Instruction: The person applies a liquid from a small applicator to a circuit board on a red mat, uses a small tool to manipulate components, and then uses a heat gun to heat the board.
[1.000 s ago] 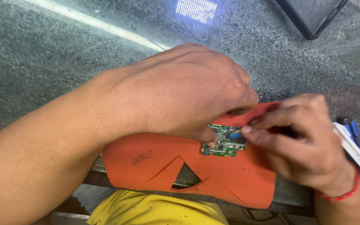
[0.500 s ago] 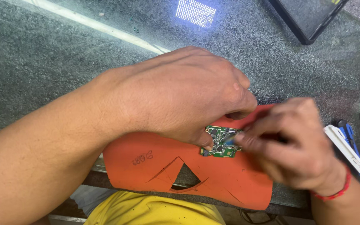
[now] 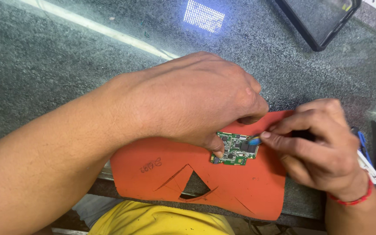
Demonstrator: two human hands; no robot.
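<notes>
While the right hand pinches a small blue-tipped tool against the top right edge of the green circuit board, its knuckles sit a bit further in than half a second ago, so work on the board is underway. Left hand clamps down, thumb and fingertip pinning the board's left edge; same hold as before. Board lies on the orange mat, mat on the speckled grey table. Dark tablet far top right, pens just right of the hand.
</notes>
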